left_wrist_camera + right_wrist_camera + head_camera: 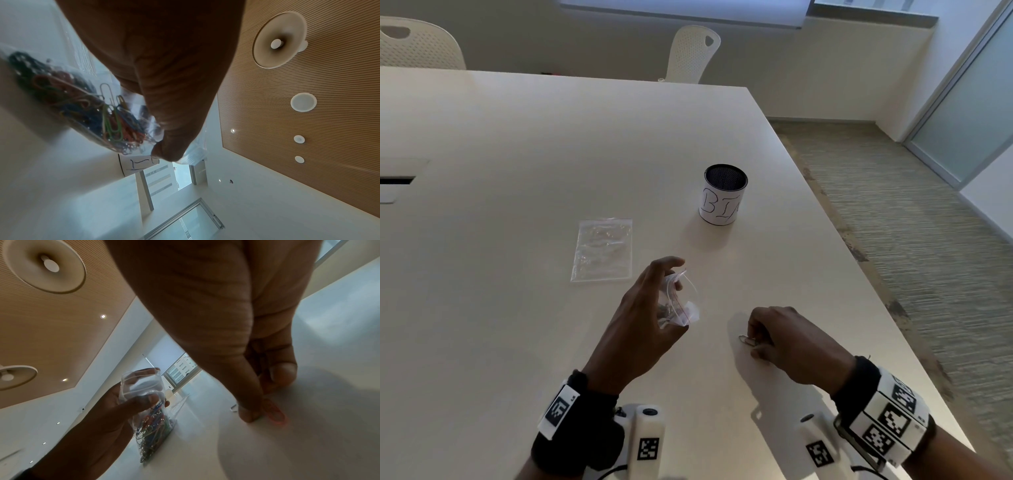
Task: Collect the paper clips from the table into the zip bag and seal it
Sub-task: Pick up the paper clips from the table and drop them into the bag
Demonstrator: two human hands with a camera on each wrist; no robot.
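Left hand [643, 308] grips zip bag [144, 404] upright above desk [517, 171], mouth open, coloured paper clips [152, 426] heaped at bottom. Right hand [787, 339] pinches red clip [274, 412] lying on desk. Second clear bag [602, 250] flat nearby; mesh cup [723, 194] beyond, contents hidden.

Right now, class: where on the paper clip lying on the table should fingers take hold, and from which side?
The paper clip lies flat on the table, so pinch its raised rounded end from above, thumb and fingertip on opposite edges, as the right hand does. Flat wire offers no grip from the side, so tipping one end up probably helps.
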